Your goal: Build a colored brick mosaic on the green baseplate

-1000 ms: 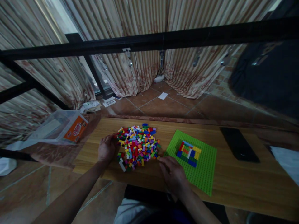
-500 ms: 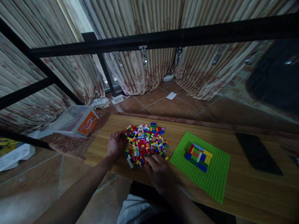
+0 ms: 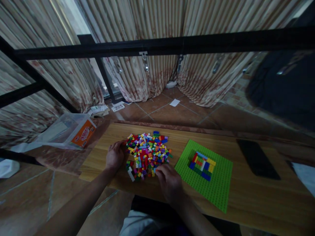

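Note:
A heap of small toy building bricks (image 3: 145, 152) in many colours lies spread on the wooden table. My left hand (image 3: 115, 155) rests at the heap's left edge, fingers loosely stretched out and their tips touching the bricks there. At the front right of the heap, my right hand (image 3: 169, 180) has thumb and fingers pinched together; what they hold, if anything, is too small to make out. To the right lies a green baseplate (image 3: 218, 193), which bears a low, roughly square build of coloured bricks (image 3: 203, 166).
A dark phone-like slab (image 3: 257, 159) lies on the table (image 3: 265, 200) at the right, with white paper (image 3: 305, 175) beyond it. On the left stands a clear plastic box (image 3: 60, 131) with an orange label. Black metal bars (image 3: 157, 47) and striped curtains (image 3: 157, 19) are behind.
The view has shifted, so the scene sits further left. My right hand has drawn slightly right, away from the heap's front bricks. My left hand stays at the heap's left edge.

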The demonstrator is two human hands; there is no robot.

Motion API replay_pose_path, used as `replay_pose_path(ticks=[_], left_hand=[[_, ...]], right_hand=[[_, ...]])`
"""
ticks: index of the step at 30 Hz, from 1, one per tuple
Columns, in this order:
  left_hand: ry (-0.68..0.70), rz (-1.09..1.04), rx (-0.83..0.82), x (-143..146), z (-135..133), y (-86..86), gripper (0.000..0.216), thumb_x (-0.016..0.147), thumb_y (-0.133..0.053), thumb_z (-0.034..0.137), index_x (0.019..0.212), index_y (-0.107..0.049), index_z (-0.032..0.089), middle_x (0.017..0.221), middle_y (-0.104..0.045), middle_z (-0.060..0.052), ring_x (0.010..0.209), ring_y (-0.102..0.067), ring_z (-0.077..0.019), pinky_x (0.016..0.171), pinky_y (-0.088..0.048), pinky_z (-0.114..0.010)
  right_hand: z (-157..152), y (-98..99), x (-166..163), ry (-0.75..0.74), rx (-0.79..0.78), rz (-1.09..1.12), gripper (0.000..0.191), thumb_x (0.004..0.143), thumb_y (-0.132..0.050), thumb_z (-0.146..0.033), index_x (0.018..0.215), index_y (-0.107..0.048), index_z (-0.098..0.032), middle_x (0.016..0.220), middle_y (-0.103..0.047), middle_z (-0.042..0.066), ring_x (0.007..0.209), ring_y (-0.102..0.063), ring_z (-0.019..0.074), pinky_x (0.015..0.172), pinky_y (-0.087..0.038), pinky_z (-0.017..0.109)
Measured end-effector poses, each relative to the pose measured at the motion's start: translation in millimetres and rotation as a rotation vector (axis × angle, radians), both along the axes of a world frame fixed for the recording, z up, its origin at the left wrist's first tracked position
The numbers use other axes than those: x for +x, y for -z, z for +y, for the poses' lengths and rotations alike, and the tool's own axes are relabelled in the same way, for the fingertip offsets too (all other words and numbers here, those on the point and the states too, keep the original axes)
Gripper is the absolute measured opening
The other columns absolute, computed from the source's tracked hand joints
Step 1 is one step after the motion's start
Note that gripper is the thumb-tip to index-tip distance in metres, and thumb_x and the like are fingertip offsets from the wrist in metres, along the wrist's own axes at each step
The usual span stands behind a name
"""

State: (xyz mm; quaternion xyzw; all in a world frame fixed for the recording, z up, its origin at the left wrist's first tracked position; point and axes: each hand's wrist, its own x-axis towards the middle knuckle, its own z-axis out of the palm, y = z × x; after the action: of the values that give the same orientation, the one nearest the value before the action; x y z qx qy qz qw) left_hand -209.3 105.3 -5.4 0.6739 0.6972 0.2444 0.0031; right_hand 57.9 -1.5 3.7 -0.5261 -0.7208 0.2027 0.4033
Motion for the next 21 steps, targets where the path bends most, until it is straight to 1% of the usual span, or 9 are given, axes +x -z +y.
replay_pose_path(ticks=[4,9,13,18,21], left_hand=[[0.010,0.001,0.007,-0.3,0.1,-0.1,0.039,0.084,-0.039,0.013,0.113,-0.065,0.018,0.108,-0.069,-0.010,0.102,-0.059,-0.0266,0.093,-0.048,-0.040],[0.007,-0.005,0.016,-0.9,0.2,1.6,0.038,0.085,-0.038,0.013,0.110,-0.066,0.017,0.107,-0.069,-0.011,0.101,-0.060,-0.0264,0.092,-0.049,-0.040],[-0.002,-0.003,0.012,-0.8,-0.1,1.7,0.038,0.085,-0.038,0.012,0.111,-0.066,0.017,0.109,-0.069,-0.011,0.102,-0.059,-0.0263,0.092,-0.049,-0.040],[0.006,-0.013,0.012,0.4,-0.3,-0.1,0.039,0.085,-0.038,0.012,0.111,-0.066,0.018,0.107,-0.069,-0.010,0.102,-0.059,-0.0266,0.092,-0.049,-0.040],[0.005,-0.014,0.006,0.5,-0.5,-0.4,0.038,0.085,-0.038,0.012,0.111,-0.066,0.017,0.108,-0.069,-0.011,0.102,-0.059,-0.0264,0.092,-0.049,-0.040]], right_hand=[[-0.7,1.8,12.3,0.046,-0.005,-0.058,0.017,0.097,-0.048,-0.024,0.087,-0.061,-0.022,0.084,-0.065,0.003,0.079,-0.061,0.0174,0.072,-0.048,0.029],[-7.1,7.2,12.3,0.005,0.092,-0.185,0.021,0.097,-0.042,-0.017,0.087,-0.060,-0.021,0.085,-0.064,0.006,0.082,-0.060,0.0190,0.075,-0.050,0.031],[-14.5,13.4,9.0,0.043,0.176,-0.257,0.022,0.095,-0.042,-0.011,0.091,-0.061,-0.019,0.089,-0.065,0.009,0.085,-0.060,0.0206,0.078,-0.051,0.034],[-17.8,17.2,8.4,0.042,0.171,-0.306,0.022,0.093,-0.043,-0.009,0.097,-0.063,-0.018,0.092,-0.066,0.010,0.085,-0.061,0.0207,0.076,-0.052,0.033],[-15.8,17.2,8.5,0.033,0.182,-0.292,0.022,0.093,-0.044,-0.009,0.094,-0.063,-0.018,0.090,-0.067,0.009,0.083,-0.062,0.0200,0.074,-0.053,0.032]])
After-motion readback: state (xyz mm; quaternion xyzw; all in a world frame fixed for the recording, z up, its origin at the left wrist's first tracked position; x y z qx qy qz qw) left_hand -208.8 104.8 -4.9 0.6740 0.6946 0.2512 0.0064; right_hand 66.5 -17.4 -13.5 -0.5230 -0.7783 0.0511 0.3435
